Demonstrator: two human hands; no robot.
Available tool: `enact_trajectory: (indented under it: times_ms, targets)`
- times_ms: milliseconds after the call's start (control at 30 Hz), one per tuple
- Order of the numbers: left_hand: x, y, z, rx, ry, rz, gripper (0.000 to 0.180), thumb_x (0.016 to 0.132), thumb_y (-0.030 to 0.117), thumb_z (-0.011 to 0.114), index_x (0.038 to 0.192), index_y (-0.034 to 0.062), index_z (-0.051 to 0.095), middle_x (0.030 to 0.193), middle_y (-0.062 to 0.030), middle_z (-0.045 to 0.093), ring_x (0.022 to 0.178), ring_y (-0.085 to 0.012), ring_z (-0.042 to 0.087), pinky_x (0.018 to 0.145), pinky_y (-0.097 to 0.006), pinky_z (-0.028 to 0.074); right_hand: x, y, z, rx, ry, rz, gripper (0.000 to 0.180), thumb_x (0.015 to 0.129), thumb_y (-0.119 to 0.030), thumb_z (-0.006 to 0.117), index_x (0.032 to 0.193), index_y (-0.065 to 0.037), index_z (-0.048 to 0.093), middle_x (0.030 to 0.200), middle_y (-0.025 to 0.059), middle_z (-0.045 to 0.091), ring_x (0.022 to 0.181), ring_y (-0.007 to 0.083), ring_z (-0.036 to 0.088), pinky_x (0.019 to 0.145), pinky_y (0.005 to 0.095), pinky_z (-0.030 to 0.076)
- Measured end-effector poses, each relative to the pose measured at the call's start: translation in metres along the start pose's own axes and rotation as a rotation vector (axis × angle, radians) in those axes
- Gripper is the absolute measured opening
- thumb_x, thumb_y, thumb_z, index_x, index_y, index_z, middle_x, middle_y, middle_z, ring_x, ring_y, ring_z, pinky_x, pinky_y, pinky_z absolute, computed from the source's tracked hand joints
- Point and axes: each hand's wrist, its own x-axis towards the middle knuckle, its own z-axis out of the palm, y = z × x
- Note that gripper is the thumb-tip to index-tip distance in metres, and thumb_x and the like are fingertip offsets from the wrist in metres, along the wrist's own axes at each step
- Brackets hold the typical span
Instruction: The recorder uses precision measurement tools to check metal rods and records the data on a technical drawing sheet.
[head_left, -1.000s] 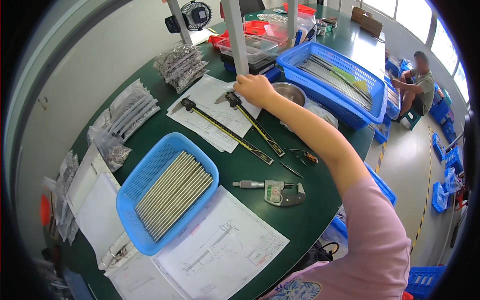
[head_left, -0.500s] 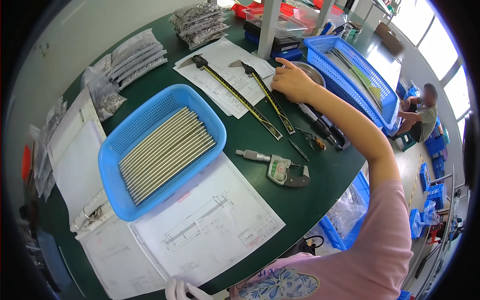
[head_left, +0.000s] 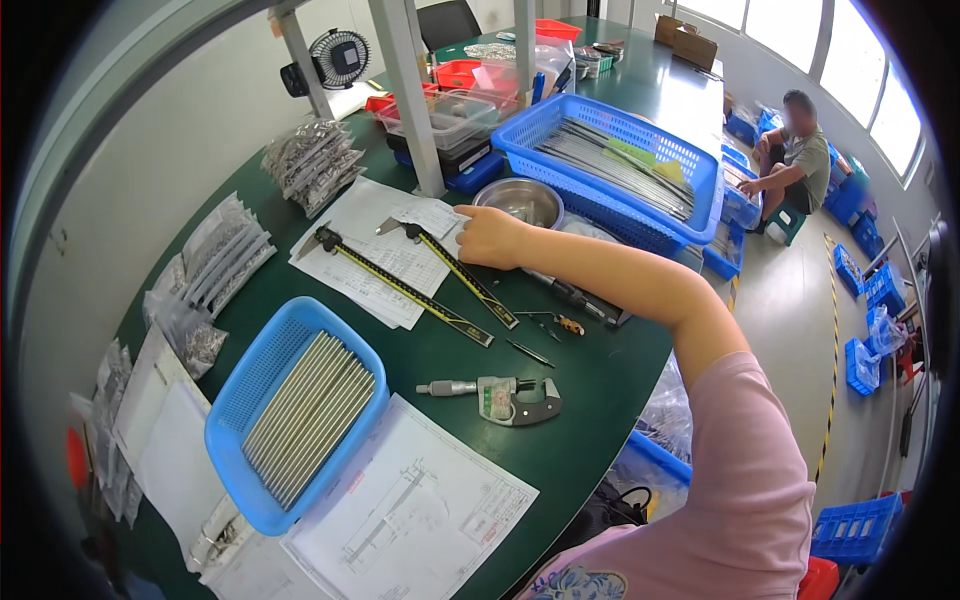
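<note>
My right hand (head_left: 490, 238) reaches across the green table (head_left: 420, 360) to the far edge of the printed sheets (head_left: 385, 260). Its index finger points out and the other fingers curl down; nothing shows in it. Directly beside it lies a caliper (head_left: 460, 268) with a black and yellow beam, and left of that a second caliper (head_left: 400, 288). A round metal bowl (head_left: 520, 200) stands just behind the hand. Nearer me rests a micrometer (head_left: 490, 397) with a grey frame. At left, a light blue basket (head_left: 228, 425) holds several metal rods (head_left: 310, 420). My left hand is out of view.
A blue basket (head_left: 585, 190) of thin rods stands at the back right. Bags of small parts (head_left: 312, 165) line the left, and a grey post (head_left: 405, 95) rises behind the sheets. A drawing (head_left: 415, 505) lies in front. A person (head_left: 800, 155) sits beyond the table.
The view has swung up and to the right, so things sit lower and more to the left. My gloved left hand has left the picture. My right hand stays by the sheets and bowl.
</note>
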Motion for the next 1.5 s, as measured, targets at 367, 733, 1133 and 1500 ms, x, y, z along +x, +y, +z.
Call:
enact_trajectory:
  times_ms: [367, 733, 1133, 1500]
  targets:
    - [0.006, -0.004, 0.002, -0.029, -0.034, -0.020, 0.010, 0.090, 0.007, 0.058, 0.093, -0.0019, 0.062, 0.095, -0.0157, 0.063, 0.086, -0.0311, 0.060, 0.078, -0.040, 0.050, -0.022, 0.021, -0.064, 0.922, 0.541, 0.476, 0.022, 0.081, -0.008, 0.061, 0.100, -0.005, 0.052, 0.082, 0.0061, 0.058, 0.079, 0.0196, 0.059, 0.075, 0.0340, 0.048]
    - [0.004, 0.000, 0.005, -0.050, 0.001, -0.066, 0.011, 0.090, 0.007, 0.059, 0.093, -0.0023, 0.063, 0.094, -0.0153, 0.062, 0.085, -0.0305, 0.060, 0.077, -0.039, 0.049, -0.097, -0.002, -0.069, 0.909, 0.539, 0.697, 0.028, 0.092, -0.013, 0.050, 0.118, -0.003, 0.056, 0.088, 0.0204, 0.064, 0.078, 0.0344, 0.061, 0.070, 0.0380, 0.047]
    - [0.003, 0.001, 0.003, -0.091, 0.014, -0.090, 0.016, 0.092, 0.013, 0.058, 0.095, -0.0014, 0.064, 0.094, -0.0146, 0.062, 0.085, -0.0300, 0.060, 0.077, -0.040, 0.049, -0.177, -0.009, -0.083, 0.884, 0.592, 1.055, 0.033, 0.085, -0.025, 0.063, 0.070, 0.003, 0.052, 0.054, 0.0073, 0.038, 0.054, 0.0123, 0.033, 0.049, 0.0314, 0.031]
    - [0.000, 0.001, 0.002, -0.107, -0.031, -0.111, 0.015, 0.092, 0.012, 0.057, 0.096, -0.0006, 0.063, 0.096, -0.0155, 0.061, 0.088, -0.0316, 0.059, 0.080, -0.042, 0.048, -0.140, -0.119, -0.065, 0.678, 0.092, 0.973, 0.022, 0.080, -0.028, 0.062, 0.083, -0.006, 0.061, 0.078, 0.0091, 0.060, 0.067, 0.0296, 0.060, 0.058, 0.0403, 0.048]
